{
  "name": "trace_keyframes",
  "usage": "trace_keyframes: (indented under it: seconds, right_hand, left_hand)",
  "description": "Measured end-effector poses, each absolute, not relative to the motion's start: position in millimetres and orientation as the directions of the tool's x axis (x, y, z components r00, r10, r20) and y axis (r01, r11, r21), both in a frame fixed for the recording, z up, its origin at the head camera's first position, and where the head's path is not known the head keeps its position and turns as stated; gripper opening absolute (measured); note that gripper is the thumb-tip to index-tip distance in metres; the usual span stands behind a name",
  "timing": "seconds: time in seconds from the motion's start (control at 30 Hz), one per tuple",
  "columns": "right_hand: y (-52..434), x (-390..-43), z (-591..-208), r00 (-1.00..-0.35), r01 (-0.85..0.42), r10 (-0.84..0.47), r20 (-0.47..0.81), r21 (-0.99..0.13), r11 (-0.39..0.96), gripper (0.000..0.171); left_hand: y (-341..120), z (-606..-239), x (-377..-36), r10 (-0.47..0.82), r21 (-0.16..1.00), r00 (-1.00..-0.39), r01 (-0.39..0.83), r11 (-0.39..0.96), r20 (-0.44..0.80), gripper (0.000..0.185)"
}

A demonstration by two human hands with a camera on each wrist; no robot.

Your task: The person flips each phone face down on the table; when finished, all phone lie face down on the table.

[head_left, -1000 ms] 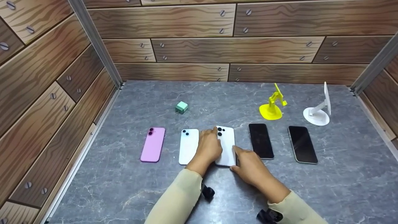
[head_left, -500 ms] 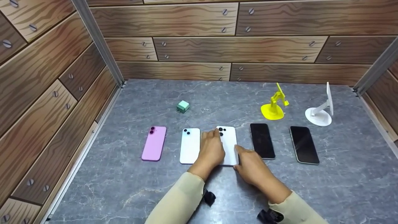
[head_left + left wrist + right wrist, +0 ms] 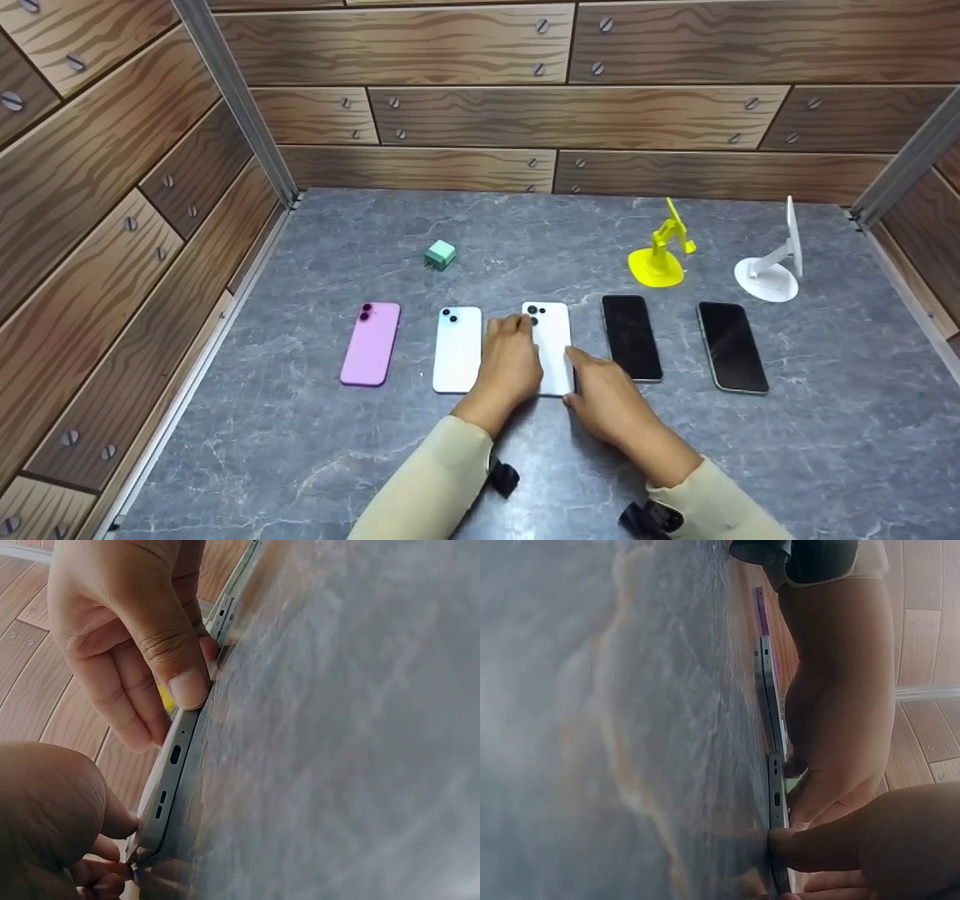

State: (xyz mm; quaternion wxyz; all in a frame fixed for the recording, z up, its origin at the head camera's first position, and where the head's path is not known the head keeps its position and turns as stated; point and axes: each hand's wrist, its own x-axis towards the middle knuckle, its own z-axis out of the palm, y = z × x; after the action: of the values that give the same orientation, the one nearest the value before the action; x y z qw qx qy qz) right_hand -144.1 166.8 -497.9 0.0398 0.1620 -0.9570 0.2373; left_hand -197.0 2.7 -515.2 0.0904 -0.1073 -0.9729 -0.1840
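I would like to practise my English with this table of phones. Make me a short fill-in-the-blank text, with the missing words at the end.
1. Counting the middle phone, ____ phones lie in the row.
2. In the head view, the yellow stand is to the ____ of the white stand.
3. The far-right phone lies with its screen facing ____.

Missing words: five; left; up.

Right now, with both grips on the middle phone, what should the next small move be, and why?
Probably loosen the left grip and the right grip: both touch the middle phone, which lies back up, roughly in line between the other white phone and the neighbouring black phone, so shifting it seems unneeded.
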Motion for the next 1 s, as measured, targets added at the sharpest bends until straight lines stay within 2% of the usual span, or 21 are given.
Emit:
trace_keyframes:
  seconds: [0.27, 0.43, 0.67, 1.0]
  right_hand:
    - [177, -147, -502, -0.923, -0.383, -0.35, 0.157, -0.444, 0.81, 0.071]
    - [187, -143, -491, -0.941, -0.311, -0.334, 0.049, -0.508, 0.803, 0.073]
    - [217, -142, -481, -0.96, -0.26, -0.278, 0.04, -0.507, 0.822, 0.073]
    - [283, -151, -477, -0.99, -0.088, -0.129, -0.047, -0.508, 0.857, 0.072]
  left_hand:
    - [3, -516, -198, 0.199, 0.269, -0.957, 0.252, 0.929, 0.21, 0.043]
    - [3, -516, -196, 0.204, 0.249, -0.957, 0.253, 0.935, 0.206, 0.043]
    - [4, -514, -197, 0.201, 0.28, -0.966, 0.241, 0.929, 0.164, 0.046]
    - [2, -514, -197, 0.196, 0.282, -0.966, 0.238, 0.929, 0.169, 0.044]
